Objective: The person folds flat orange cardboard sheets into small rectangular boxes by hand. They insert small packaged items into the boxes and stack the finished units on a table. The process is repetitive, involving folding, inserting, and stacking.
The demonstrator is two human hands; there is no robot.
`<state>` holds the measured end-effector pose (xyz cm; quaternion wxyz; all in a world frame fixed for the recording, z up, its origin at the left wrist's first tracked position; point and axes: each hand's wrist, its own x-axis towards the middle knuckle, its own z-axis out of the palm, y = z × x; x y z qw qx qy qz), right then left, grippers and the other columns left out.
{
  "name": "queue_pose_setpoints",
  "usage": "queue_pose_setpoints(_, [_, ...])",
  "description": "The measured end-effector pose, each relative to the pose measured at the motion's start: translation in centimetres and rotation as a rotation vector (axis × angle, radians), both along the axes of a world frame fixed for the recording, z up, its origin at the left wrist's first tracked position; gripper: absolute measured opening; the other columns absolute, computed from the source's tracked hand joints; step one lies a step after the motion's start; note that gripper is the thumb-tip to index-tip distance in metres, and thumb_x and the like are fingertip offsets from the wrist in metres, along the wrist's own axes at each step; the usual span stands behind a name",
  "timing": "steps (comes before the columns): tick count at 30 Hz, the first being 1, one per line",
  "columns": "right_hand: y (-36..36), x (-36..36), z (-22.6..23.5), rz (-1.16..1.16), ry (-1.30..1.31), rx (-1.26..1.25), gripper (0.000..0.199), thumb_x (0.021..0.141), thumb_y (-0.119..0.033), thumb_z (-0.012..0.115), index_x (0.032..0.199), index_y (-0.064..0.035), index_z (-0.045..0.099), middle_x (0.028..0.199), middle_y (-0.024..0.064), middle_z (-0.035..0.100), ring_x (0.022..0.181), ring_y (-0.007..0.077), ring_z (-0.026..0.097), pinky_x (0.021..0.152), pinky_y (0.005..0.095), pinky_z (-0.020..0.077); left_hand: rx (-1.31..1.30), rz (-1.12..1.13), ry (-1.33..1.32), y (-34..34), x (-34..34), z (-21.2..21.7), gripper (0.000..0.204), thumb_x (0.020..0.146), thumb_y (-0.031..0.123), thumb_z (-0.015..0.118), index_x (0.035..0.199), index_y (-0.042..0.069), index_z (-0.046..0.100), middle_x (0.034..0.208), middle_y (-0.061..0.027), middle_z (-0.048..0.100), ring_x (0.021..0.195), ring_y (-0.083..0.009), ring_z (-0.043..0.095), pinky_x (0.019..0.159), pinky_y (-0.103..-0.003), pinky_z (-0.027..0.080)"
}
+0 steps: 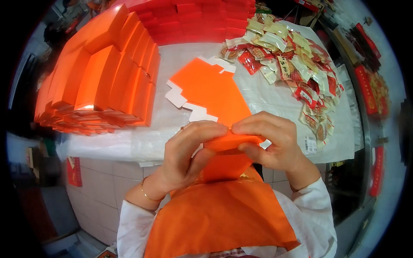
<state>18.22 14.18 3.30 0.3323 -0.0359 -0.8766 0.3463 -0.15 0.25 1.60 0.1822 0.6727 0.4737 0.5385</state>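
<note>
My left hand [187,155] and my right hand [271,139] both grip a flat orange cardboard box blank [228,144] held just in front of my chest, fingers pinching its upper fold. A thin bracelet circles my left wrist. Beyond my hands a stack of unfolded orange box blanks [211,88] with white flaps lies on the white table [275,101].
Rows of folded orange boxes [103,73] stand at the table's left. Red boxes [198,19] line the back. A heap of small red and yellow snack packets [292,56] fills the right side. An orange apron [219,215] covers my front; tiled floor lies below left.
</note>
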Motion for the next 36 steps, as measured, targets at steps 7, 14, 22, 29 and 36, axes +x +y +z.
queue_pose_setpoints(7, [-0.8, -0.1, 0.0, -0.046, 0.011, -0.034, 0.026, 0.072, 0.002, 0.069, 0.098, -0.0013, 0.069, 0.093, 0.012, 0.069, 0.08, 0.0227, 0.068, 0.067, 0.0289, 0.0543, -0.107, 0.02, -0.025, -0.3, 0.4, 1.1, 0.03, 0.086, -0.005, 0.044, 0.112, -0.004, 0.059, 0.113, -0.0192, 0.062, 0.105, -0.0291, 0.061, 0.093, -0.037, 0.047])
queue_pose_setpoints(14, [-0.9, 0.2, -0.1, -0.051, 0.013, 0.003, 0.029, 0.074, 0.004, 0.063, 0.101, -0.0009, 0.071, 0.098, 0.015, 0.067, 0.085, 0.0239, 0.066, 0.069, 0.0293, 0.0535, -0.098, -0.058, -0.033, -0.3, -0.5, -0.4, 0.046, 0.082, -0.008, 0.056, 0.128, -0.001, 0.054, 0.122, -0.0182, 0.058, 0.116, -0.0296, 0.055, 0.091, -0.036, 0.047])
queue_pose_setpoints(22, [-1.1, 0.2, -0.5, -0.1, 0.018, 0.083, 0.037, 0.071, 0.005, 0.058, 0.105, -0.0033, 0.071, 0.103, 0.0145, 0.063, 0.085, 0.0238, 0.062, 0.071, 0.0296, 0.0514, -0.164, -0.034, -0.077, -0.8, 0.9, -2.3, 0.068, 0.082, 0.003, 0.055, 0.144, -0.001, 0.029, 0.147, -0.0201, 0.035, 0.135, -0.0336, 0.036, 0.111, -0.043, 0.028])
queue_pose_setpoints(29, [-1.3, 0.1, -0.8, -0.091, -0.014, 0.161, 0.042, 0.068, 0.003, 0.056, 0.106, -0.0039, 0.071, 0.097, 0.013, 0.061, 0.085, 0.0231, 0.058, 0.073, 0.0318, 0.0487, -0.061, 0.016, 0.022, -0.4, 0.9, -2.1, 0.069, 0.081, -0.001, 0.063, 0.143, 0.0, 0.033, 0.144, -0.018, 0.04, 0.132, -0.0361, 0.038, 0.108, -0.041, 0.033])
queue_pose_setpoints(36, [-1.5, -0.2, -1.1, -0.096, 0.014, 0.193, 0.042, 0.065, 0.003, 0.057, 0.104, -0.0044, 0.071, 0.099, 0.0114, 0.061, 0.084, 0.0257, 0.057, 0.071, 0.0338, 0.0479, -0.041, 0.033, -0.032, 0.1, 1.7, -3.2, 0.07, 0.079, -0.006, 0.059, 0.143, 0.002, 0.03, 0.144, -0.0201, 0.038, 0.132, -0.0365, 0.038, 0.109, -0.042, 0.032])
